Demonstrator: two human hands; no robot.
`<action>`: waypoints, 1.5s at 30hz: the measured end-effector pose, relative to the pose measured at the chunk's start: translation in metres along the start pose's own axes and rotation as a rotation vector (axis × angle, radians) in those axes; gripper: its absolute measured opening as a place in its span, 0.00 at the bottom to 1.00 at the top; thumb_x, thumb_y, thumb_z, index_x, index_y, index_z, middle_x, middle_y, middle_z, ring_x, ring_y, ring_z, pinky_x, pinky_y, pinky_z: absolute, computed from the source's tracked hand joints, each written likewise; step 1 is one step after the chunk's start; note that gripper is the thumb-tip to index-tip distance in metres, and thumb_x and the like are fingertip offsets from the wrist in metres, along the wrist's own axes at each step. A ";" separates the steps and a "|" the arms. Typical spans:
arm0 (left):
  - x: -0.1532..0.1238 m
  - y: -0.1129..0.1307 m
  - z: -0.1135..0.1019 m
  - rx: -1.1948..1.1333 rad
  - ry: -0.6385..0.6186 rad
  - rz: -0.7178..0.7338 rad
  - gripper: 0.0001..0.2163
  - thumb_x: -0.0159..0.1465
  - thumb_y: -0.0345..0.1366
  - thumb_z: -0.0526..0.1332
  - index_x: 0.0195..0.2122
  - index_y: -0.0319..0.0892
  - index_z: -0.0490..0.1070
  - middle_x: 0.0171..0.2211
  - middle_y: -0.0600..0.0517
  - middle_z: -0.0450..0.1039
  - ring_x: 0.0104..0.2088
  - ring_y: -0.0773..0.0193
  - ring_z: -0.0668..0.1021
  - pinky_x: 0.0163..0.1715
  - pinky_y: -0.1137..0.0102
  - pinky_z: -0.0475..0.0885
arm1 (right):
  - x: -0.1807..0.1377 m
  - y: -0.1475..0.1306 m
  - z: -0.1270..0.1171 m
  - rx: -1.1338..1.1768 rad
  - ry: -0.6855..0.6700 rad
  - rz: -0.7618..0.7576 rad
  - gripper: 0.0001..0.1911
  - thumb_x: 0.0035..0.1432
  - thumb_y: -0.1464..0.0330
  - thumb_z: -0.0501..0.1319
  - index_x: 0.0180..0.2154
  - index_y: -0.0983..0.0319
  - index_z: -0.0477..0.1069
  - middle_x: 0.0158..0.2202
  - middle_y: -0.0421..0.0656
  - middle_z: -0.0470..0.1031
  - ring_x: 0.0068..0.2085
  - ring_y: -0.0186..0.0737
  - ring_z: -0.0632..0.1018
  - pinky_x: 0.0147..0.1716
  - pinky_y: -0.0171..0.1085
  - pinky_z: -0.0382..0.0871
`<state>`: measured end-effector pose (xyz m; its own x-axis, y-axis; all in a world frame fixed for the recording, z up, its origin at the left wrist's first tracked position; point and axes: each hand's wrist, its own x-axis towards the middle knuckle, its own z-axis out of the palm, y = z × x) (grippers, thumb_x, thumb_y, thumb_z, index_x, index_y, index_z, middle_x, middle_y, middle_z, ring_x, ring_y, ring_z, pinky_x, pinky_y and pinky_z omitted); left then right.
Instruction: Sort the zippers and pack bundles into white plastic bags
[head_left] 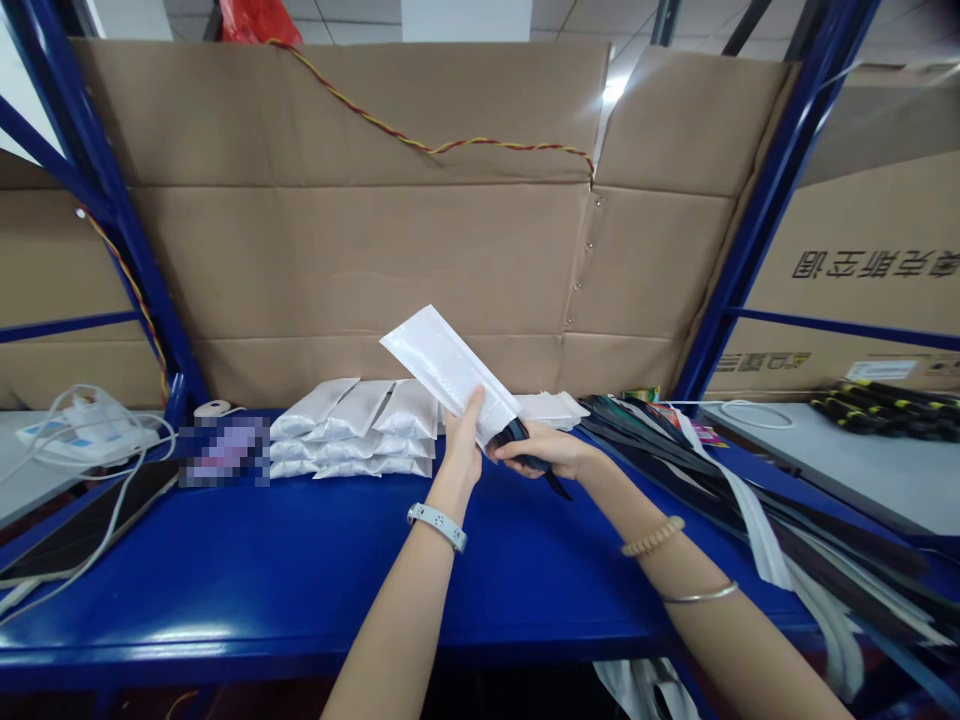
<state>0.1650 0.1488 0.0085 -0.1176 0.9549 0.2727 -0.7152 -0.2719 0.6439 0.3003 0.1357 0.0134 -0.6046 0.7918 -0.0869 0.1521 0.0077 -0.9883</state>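
My left hand [463,432] is closed around the lower part of a long white pouch [442,363], which it holds tilted up to the left above the blue shelf [300,570]. My right hand [546,449] grips a black strip [525,450] whose end sits at the pouch's open lower end. Behind my hands, stacked rows of filled white pouches [356,428] lie on the shelf, with a few more pouches [551,407] to the right.
A pile of long black strips and white bands [750,500] lies across the right side of the shelf. A tablet [82,525], white cables and a power strip [82,425] sit at the left. Cardboard sheets [360,240] line the back; blue uprights [757,210] frame the bay.
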 end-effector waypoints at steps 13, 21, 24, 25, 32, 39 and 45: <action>0.006 0.002 -0.001 -0.138 0.204 0.100 0.27 0.60 0.35 0.65 0.60 0.48 0.60 0.59 0.48 0.65 0.55 0.59 0.72 0.54 0.64 0.69 | -0.002 -0.004 -0.007 -0.151 0.333 -0.207 0.35 0.36 0.70 0.72 0.49 0.59 0.65 0.39 0.44 0.72 0.32 0.37 0.74 0.24 0.34 0.69; 0.009 0.007 -0.001 -0.202 0.124 0.104 0.26 0.62 0.35 0.63 0.60 0.51 0.58 0.57 0.49 0.68 0.54 0.59 0.73 0.54 0.63 0.69 | 0.003 -0.007 -0.013 -0.357 0.639 -0.543 0.19 0.44 0.68 0.67 0.40 0.60 0.69 0.38 0.42 0.72 0.35 0.38 0.75 0.35 0.38 0.70; 0.004 0.003 0.003 -0.222 0.123 0.053 0.23 0.63 0.36 0.62 0.59 0.49 0.61 0.55 0.49 0.70 0.54 0.60 0.73 0.54 0.65 0.69 | 0.005 -0.007 -0.005 -0.492 0.743 -0.618 0.11 0.47 0.69 0.64 0.36 0.61 0.71 0.34 0.43 0.73 0.35 0.41 0.75 0.36 0.39 0.69; 0.002 0.000 0.005 -0.224 0.119 0.026 0.22 0.63 0.36 0.62 0.58 0.48 0.62 0.54 0.48 0.71 0.54 0.59 0.73 0.54 0.65 0.69 | 0.005 -0.007 -0.001 -0.550 0.781 -0.658 0.08 0.47 0.70 0.63 0.34 0.61 0.72 0.34 0.43 0.73 0.36 0.42 0.75 0.37 0.39 0.68; -0.015 -0.016 0.017 -0.189 0.024 -0.135 0.19 0.61 0.38 0.64 0.53 0.43 0.67 0.49 0.45 0.74 0.51 0.56 0.75 0.51 0.62 0.71 | 0.007 -0.005 0.011 -0.695 0.911 -0.688 0.07 0.48 0.75 0.58 0.31 0.60 0.72 0.35 0.44 0.74 0.39 0.44 0.74 0.43 0.41 0.67; -0.011 -0.001 0.022 -0.202 0.004 -0.103 0.19 0.61 0.36 0.64 0.53 0.43 0.68 0.50 0.46 0.73 0.52 0.59 0.75 0.53 0.64 0.69 | -0.010 -0.022 -0.008 -0.812 0.747 -0.707 0.13 0.48 0.67 0.67 0.39 0.59 0.76 0.43 0.47 0.75 0.50 0.49 0.70 0.50 0.46 0.65; -0.002 0.009 0.021 -0.245 -0.035 -0.028 0.14 0.64 0.36 0.61 0.51 0.39 0.70 0.51 0.44 0.73 0.55 0.58 0.72 0.54 0.65 0.68 | -0.027 -0.035 -0.010 -1.039 0.803 -0.726 0.14 0.49 0.67 0.67 0.41 0.56 0.76 0.42 0.43 0.77 0.54 0.52 0.65 0.53 0.52 0.55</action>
<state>0.1733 0.1418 0.0282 -0.0748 0.9557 0.2846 -0.8641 -0.2046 0.4598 0.3187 0.1202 0.0517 -0.2635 0.5382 0.8006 0.6960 0.6807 -0.2285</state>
